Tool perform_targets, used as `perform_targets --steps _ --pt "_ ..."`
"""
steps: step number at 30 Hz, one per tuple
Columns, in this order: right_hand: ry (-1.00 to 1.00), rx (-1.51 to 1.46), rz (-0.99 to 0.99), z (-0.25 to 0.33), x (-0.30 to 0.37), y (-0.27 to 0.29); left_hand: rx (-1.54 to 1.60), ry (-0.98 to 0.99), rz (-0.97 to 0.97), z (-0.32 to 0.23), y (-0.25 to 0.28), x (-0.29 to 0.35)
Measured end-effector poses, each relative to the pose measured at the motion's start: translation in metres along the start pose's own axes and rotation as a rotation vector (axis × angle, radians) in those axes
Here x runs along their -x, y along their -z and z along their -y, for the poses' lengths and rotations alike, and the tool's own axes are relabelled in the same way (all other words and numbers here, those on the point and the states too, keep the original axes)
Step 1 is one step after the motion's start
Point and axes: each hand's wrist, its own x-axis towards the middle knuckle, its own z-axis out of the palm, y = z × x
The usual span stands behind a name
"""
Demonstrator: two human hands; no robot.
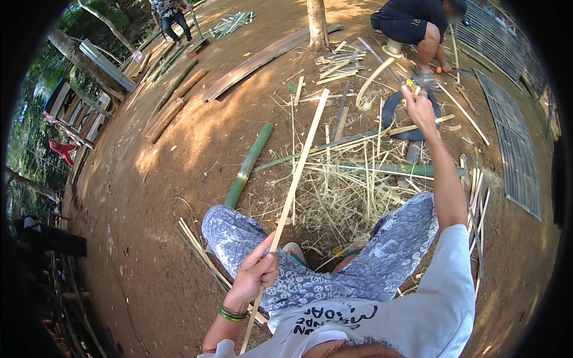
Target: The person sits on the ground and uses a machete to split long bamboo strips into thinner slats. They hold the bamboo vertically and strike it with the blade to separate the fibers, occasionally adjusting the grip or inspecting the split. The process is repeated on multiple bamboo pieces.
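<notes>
A long, pale split-bamboo strip (306,146) slants up across the middle, from beside my lap toward the far side. My left hand (256,274) is closed round its lower part, over my left thigh. My right arm is stretched far forward, and my right hand (421,112) is closed with the thumb raised. Whatever it grips is too small to make out; a bit of yellow shows by its fingers. Just beyond and below this hand lies a curved black band (393,110). Thin bamboo shavings (340,206) are heaped on the ground between my knees and the right hand.
A green bamboo pole (250,164) lies left of the shavings, another (412,170) across them. Cut slats (340,62) are piled near a tree trunk (317,24). A co-worker (412,24) crouches at the far right near bamboo panels (507,140). Another person (171,18) is at the far left.
</notes>
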Motion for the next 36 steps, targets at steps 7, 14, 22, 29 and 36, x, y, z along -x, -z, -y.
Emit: perform_targets --steps 7,14,22,29,36 --pt "-0.23 -0.326 0.084 -0.002 0.031 -0.018 0.054 -0.039 -0.186 0.009 0.008 -0.026" --pt "-0.09 -1.1 0.531 0.12 0.105 -0.046 -0.155 -0.051 -0.138 0.005 -0.007 -0.053" --pt "0.078 -1.172 0.267 0.18 0.071 -0.042 -0.205 -0.062 -0.021 -0.01 -0.008 -0.051" --pt "0.005 -1.145 0.175 0.173 0.043 -0.038 -0.134 -0.068 -0.016 -0.011 0.0 -0.029" --pt "0.085 -1.018 0.007 0.15 0.044 -0.031 -0.306 0.066 -0.037 0.0 -0.004 -0.024"
